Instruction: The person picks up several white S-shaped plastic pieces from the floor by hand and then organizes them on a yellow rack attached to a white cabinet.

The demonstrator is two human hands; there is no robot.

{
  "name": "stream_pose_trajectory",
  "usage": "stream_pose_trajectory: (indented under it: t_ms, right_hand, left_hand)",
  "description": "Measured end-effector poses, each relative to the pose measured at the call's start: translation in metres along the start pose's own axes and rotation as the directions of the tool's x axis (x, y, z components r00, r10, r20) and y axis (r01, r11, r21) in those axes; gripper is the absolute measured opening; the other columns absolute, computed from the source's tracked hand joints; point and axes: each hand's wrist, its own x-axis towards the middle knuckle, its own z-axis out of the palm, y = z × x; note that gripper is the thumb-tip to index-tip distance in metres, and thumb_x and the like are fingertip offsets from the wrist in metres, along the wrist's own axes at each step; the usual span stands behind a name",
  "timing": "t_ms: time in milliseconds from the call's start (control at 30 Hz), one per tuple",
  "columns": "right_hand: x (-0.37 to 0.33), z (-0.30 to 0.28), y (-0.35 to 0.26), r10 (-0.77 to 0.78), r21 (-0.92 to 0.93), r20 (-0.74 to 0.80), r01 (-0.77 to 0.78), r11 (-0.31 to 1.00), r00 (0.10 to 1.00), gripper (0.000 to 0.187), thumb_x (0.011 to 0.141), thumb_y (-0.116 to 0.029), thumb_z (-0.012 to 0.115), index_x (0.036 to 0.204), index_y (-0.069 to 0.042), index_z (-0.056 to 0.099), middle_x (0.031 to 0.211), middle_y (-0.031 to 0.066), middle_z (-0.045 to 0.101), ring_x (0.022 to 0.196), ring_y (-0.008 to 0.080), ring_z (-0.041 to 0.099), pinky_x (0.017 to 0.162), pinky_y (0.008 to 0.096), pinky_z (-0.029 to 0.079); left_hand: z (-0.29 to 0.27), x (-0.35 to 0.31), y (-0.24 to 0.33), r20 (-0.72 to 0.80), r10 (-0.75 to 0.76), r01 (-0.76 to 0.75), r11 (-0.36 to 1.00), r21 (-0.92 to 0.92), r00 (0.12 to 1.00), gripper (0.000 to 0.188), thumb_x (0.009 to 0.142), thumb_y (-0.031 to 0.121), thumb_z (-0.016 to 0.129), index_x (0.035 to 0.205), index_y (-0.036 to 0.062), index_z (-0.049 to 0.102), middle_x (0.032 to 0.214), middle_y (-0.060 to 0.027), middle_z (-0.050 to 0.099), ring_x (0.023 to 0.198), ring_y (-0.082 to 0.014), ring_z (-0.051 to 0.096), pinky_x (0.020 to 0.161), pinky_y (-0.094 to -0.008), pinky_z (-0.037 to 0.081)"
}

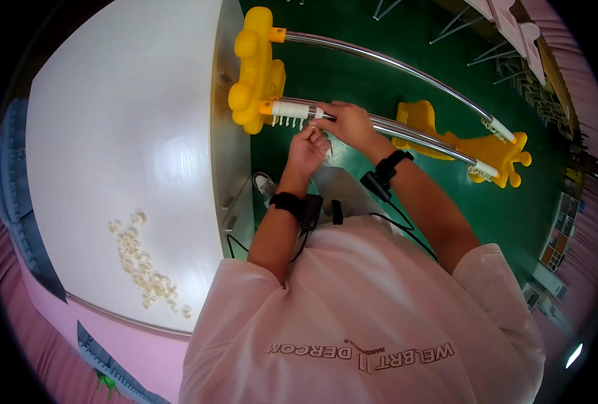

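My right hand [350, 125] is at the lower metal rod [407, 135], its thumb and fingers closed around a white plastic ring [320, 113] on the rod. Just below it, my left hand [308, 152] has its fingers curled together under the rod; what they pinch, if anything, is hidden. Left of both hands, a packed row of white rings [291, 110] with small hanging eyelets sits on the rod beside a yellow plastic end piece [248, 74]. More white rings [484, 170] are at the rod's far right end.
A white table [117, 135] stands at left, with a loose pile of white rings [141, 266] on it. A second metal rod [393, 64] runs above the first. The yellow right end piece [511, 158] stands over the green floor [514, 222]. Folded tables [494, 27] stand behind.
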Motion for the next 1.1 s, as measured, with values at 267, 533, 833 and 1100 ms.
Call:
stream_pose_trajectory:
  t_ms: [267, 533, 833, 1100]
  right_hand:
    - [0.006, 0.002, -0.019, 0.086, -0.134, 0.042, -0.079, 0.988, 0.995, 0.048, 0.080, -0.056, 0.062, 0.123, -0.034, 0.061, 0.092, 0.0074, 0.071, 0.081, 0.0294, 0.067, 0.066, 0.0411, 0.054]
    - [-0.001, 0.010, -0.016, 0.066, -0.114, 0.046, -0.061, 0.992, 0.997, 0.052, 0.088, -0.052, 0.056, 0.132, -0.025, 0.055, 0.104, 0.0107, 0.069, 0.089, 0.0296, 0.067, 0.075, 0.0401, 0.054]
    - [-0.007, 0.014, -0.043, -0.280, -0.367, -0.159, 0.206, 0.907, 0.947, 0.046, 0.077, -0.024, 0.070, 0.119, -0.009, 0.062, 0.107, 0.0100, 0.061, 0.106, 0.0298, 0.056, 0.096, 0.0466, 0.040]
    - [-0.005, 0.028, -0.125, -0.472, -0.271, -0.102, 0.432, 0.860, 0.876, 0.043, 0.073, -0.012, 0.065, 0.116, -0.008, 0.057, 0.112, 0.0124, 0.059, 0.114, 0.0324, 0.051, 0.101, 0.0484, 0.037]
  left_hand:
    - [-0.012, -0.005, 0.006, 0.097, -0.005, 0.009, 0.999, -0.041, 0.995, 0.015, 0.098, 0.020, 0.044, 0.088, 0.0125, 0.053, 0.068, 0.0030, 0.042, 0.061, -0.0119, 0.039, 0.060, -0.0268, 0.033]
    - [0.030, -0.078, 0.058, -0.116, 0.143, 0.016, 0.561, 0.828, 0.983, 0.025, 0.098, 0.028, 0.046, 0.110, 0.0096, 0.058, 0.073, 0.0021, 0.053, 0.059, -0.0092, 0.045, 0.053, -0.0245, 0.038]
    - [0.041, -0.307, 0.236, 0.322, 0.898, 0.594, -0.440, 0.674, 0.300, 0.031, 0.078, 0.021, 0.072, 0.105, 0.0083, 0.063, 0.095, -0.0121, 0.065, 0.091, -0.0299, 0.061, 0.075, -0.0409, 0.051]
    - [-0.003, -0.322, 0.273, 0.343, 0.892, 0.738, -0.440, 0.511, 0.294, 0.023, 0.083, 0.019, 0.067, 0.098, 0.0021, 0.067, 0.095, -0.0162, 0.066, 0.095, -0.0345, 0.060, 0.084, -0.0411, 0.050]
